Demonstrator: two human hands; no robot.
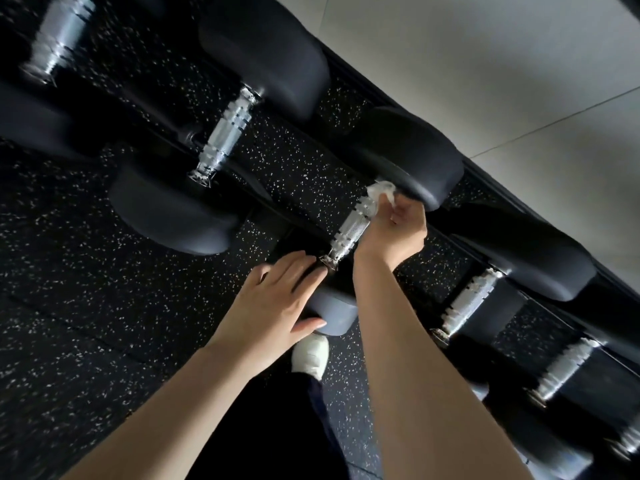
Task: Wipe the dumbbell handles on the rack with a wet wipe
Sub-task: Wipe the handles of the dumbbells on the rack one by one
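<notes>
the right hand (394, 226) is pinching the wet wipe (381, 192) with curled fingers around the far end of one dumbbell handle (349, 230), the left hand (277, 299) is resting with straight fingers on that dumbbell's near head (334, 308), and the neighbouring handles (225, 133) are showing nothing to tell whether they are wiped or awaiting wiping.

From my feed the right hand (394, 233) covers the upper stretch of the dumbbell handle (349, 230) and most of the wet wipe (379, 195), so I cannot tell how its fingers lie underneath. The left hand (273, 306) hides much of the near dumbbell head (334, 310), which in turn cuts off the tip of the white shoe (311, 355) below. The top-left dumbbell (59, 32) is smeared and clipped by the view's top edge, the dumbbells at lower right (568, 368) blur and run off the right edge, and both forearms leave at the bottom.
</notes>
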